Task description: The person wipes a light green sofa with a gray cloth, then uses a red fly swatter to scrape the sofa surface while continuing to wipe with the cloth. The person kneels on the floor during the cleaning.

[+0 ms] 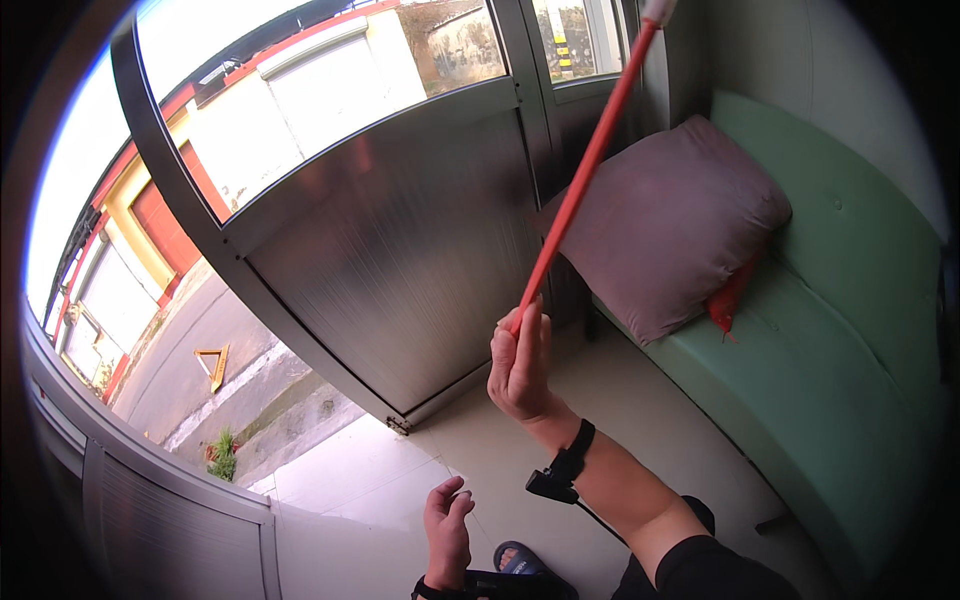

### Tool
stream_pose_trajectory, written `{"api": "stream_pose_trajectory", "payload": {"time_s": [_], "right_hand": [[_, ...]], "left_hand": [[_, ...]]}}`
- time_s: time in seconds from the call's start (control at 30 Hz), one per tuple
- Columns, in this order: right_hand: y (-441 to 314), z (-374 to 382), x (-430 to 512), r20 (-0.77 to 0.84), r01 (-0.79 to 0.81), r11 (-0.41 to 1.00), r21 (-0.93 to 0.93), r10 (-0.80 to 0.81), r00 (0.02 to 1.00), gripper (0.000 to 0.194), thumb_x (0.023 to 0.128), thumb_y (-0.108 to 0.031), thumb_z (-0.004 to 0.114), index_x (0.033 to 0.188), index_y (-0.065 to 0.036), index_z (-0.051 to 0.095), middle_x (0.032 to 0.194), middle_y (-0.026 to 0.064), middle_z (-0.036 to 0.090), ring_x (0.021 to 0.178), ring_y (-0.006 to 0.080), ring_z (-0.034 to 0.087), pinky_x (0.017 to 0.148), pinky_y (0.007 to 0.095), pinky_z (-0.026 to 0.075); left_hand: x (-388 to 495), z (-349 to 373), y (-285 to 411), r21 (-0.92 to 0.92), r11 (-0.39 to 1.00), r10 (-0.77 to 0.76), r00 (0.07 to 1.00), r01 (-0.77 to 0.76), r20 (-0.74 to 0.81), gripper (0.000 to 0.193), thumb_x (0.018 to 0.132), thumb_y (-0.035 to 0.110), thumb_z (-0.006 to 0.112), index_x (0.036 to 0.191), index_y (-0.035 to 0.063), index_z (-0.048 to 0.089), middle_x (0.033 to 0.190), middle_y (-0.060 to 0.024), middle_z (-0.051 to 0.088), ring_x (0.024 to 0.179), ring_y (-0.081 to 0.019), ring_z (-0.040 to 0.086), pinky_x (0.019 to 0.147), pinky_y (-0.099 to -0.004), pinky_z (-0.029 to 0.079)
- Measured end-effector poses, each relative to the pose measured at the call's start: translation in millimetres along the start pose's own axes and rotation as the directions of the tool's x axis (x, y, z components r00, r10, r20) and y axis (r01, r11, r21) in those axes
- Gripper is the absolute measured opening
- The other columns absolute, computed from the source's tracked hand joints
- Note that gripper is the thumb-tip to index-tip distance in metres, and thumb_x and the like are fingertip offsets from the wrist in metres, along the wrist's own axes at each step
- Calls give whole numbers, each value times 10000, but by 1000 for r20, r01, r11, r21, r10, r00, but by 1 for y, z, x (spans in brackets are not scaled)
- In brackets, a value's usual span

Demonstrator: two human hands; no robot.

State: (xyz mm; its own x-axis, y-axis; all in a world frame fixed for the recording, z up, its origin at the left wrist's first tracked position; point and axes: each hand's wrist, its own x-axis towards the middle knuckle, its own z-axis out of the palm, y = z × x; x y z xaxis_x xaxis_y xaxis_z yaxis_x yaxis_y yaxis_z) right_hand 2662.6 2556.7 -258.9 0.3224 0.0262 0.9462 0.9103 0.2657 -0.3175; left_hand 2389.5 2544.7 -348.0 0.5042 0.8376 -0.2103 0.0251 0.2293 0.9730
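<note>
My right hand (523, 364) is closed around the lower end of a long red pole (585, 176). The pole slants up and to the right, and its top, with a pale fitting (658, 12), is cut off by the picture's upper edge. A black strap with a small dark device circles my right wrist. Low in the picture my left hand (448, 525) holds nothing, its fingers slightly bent and apart from the pole. Beyond the hands stands a metal-framed sliding door panel (390, 255) with glass above and a ribbed metal sheet below.
At right, a green padded sofa (795, 390) bears a mauve pillow (667, 225) partly over a red cushion (726, 304). Another metal panel (180, 532) stands at lower left. Through the doorway show a street, a yellow triangular stand (217, 369) and a small plant (223, 456).
</note>
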Motion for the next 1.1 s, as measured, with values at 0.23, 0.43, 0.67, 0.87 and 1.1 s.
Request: {"api": "stream_pose_trajectory", "payload": {"time_s": [0.23, 0.43, 0.67, 0.87, 1.1], "right_hand": [[74, 80, 29, 566, -393, 784, -481, 620, 543, 764, 1091, -16, 479, 1780, -67, 154, 1247, 271, 560, 1014, 445, 695, 899, 492, 626], [73, 67, 10, 464, -343, 883, -322, 463, 755, 816, 1069, -2, 528, 1786, -87, 148, 1198, 260, 569, 947, 416, 677, 873, 477, 614], [59, 51, 10, 311, -257, 944, -205, 312, 898, 865, 1048, 41, 562, 1793, -111, 149, 1140, 236, 567, 890, 369, 651, 847, 467, 602], [53, 31, 0, 222, -246, 933, -262, 307, 925, 831, 1044, 66, 576, 1781, -123, 243, 1082, 197, 570, 847, 326, 630, 807, 445, 594], [51, 15, -10, 197, -309, 906, -290, 373, 907, 768, 1038, 81, 575, 1749, -113, 361, 1034, 166, 578, 838, 304, 625, 783, 422, 574]], "left_hand": [[46, 6, 4, -30, 996, -86, 995, 85, -40, 442, 1007, 105, 731, 1417, -24, 629, 1326, -103, 662, 1110, -185, 634, 975, -332, 550], [62, 14, -5, 18, 996, -85, 996, 84, 33, 492, 1015, 164, 709, 1454, -39, 614, 1396, -145, 653, 1196, -243, 649, 1002, -373, 555], [56, 18, -5, 88, 993, -83, 994, 77, 71, 503, 1025, 186, 697, 1463, -45, 611, 1440, -166, 648, 1250, -258, 660, 1018, -392, 560], [50, 23, 1, 116, 991, -82, 993, 72, 83, 504, 1014, 190, 701, 1453, -42, 619, 1442, -164, 646, 1278, -263, 628, 1023, -392, 554], [48, 28, 5, 113, 991, -76, 992, 65, 100, 500, 1011, 193, 696, 1446, -43, 624, 1442, -162, 644, 1271, -257, 619, 1037, -389, 541]]}}
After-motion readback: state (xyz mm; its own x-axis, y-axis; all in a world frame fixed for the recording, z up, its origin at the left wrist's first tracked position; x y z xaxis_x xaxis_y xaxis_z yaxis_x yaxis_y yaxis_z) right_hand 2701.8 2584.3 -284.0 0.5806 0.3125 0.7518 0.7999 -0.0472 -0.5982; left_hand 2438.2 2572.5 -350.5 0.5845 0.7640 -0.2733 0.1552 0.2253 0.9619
